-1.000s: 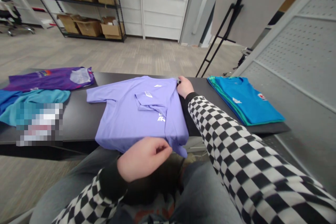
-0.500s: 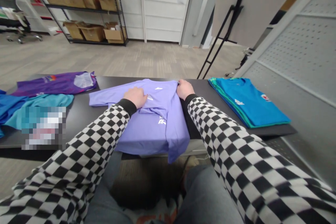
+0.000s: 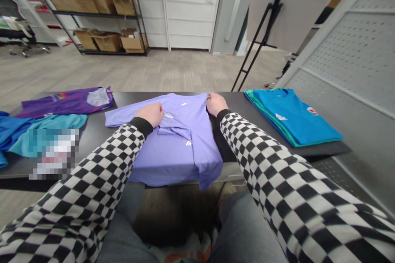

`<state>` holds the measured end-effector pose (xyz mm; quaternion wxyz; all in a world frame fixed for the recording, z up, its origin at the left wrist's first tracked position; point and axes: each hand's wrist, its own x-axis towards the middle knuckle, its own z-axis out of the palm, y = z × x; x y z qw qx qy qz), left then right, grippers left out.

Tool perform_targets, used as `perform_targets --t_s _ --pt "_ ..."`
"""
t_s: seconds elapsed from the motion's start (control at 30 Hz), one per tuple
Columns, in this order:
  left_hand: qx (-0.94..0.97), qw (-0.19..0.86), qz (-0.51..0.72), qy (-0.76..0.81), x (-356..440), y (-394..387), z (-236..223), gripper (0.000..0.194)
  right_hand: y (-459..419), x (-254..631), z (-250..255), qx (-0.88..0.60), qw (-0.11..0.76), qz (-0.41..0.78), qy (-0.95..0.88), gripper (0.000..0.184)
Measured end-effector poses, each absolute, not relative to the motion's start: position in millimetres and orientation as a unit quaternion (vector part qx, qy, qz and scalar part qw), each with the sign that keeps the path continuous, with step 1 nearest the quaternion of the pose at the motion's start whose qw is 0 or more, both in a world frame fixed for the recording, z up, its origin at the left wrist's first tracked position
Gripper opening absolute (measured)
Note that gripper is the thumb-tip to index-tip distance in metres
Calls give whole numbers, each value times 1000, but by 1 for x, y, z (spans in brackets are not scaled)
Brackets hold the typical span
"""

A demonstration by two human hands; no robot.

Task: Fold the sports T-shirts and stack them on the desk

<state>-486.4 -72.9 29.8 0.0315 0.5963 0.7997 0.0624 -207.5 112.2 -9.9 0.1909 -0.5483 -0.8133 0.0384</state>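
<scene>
Dark table (image 3: pixel 95 131) held lavender T-shirt (image 3: pixel 173 148), hem overhanging toward us. Our left hand (image 3: pixel 151 114) pinched folded sleeve; right hand (image 3: pixel 216 103) gripped far shoulder edge. Soft, light fabric; we judged seams best hold.

Dark table (image 3: pixel 95 133) with spread and folded shirts (image 3: pixel 290 117)

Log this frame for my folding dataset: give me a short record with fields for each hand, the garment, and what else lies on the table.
left hand: closed on a fold of the lavender T-shirt
right hand: grips the shirt's far right edge
lavender T-shirt: partly folded, hem hangs over the near table edge
right of it: folded blue T-shirt stack
left of it: purple shirt, teal shirt
</scene>
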Motion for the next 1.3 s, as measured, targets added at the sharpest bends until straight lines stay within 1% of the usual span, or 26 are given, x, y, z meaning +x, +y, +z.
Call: perform_targets --t_s 0.1,0.17,0.27,0.37,0.43,0.53,0.57,0.63,0.73,0.8,0.9,1.1,1.17,1.3 --pt "601 16 69 796 -483 -75 29 38 111 -207 -10 -521 251 46 -814 54" --pt "608 10 68 791 -480 -76 30 40 110 -205 -11 -489 275 48 -826 60" --pt "619 10 64 783 -480 -75 30 42 108 -203 -11 -460 242 55 -852 67" --pt "621 5 73 780 -487 -76 26 43 110 -205 -11 -476 197 60 -855 66" --pt "620 3 71 782 -492 -81 23 44 111 -208 -12 -496 196 61 -844 64" --pt "616 1 50 786 -493 -89 22 44 114 -212 -14 -519 212 69 -825 69" --pt "615 -7 43 788 -490 -92 23 44 115 -213 -14 -526 213 74 -820 67" --pt "620 -40 49 782 -479 -93 28 45 116 -214 -13 -536 213 86 -812 57" --pt "663 -68 95 739 -456 -86 37 47 116 -212 -10 -537 221 99 -808 48" --pt "713 -52 116 689 -443 -76 39 49 115 -210 -8 -526 226 102 -813 46" --pt "758 -20 101 645 -430 -62 29 55 114 -206 -7 -497 237 103 -828 42" --pt "740 22 50 671 -427 -57 2 64 113 -201 -11 -439 258 119 -853 23" --pt "740 28 49 671 -427 -58 0 64 113 -201 -11 -443 252 114 -853 24" --pt "740 39 51 670 -426 -58 3 65 110 -204 -8 -489 219 76 -841 32"
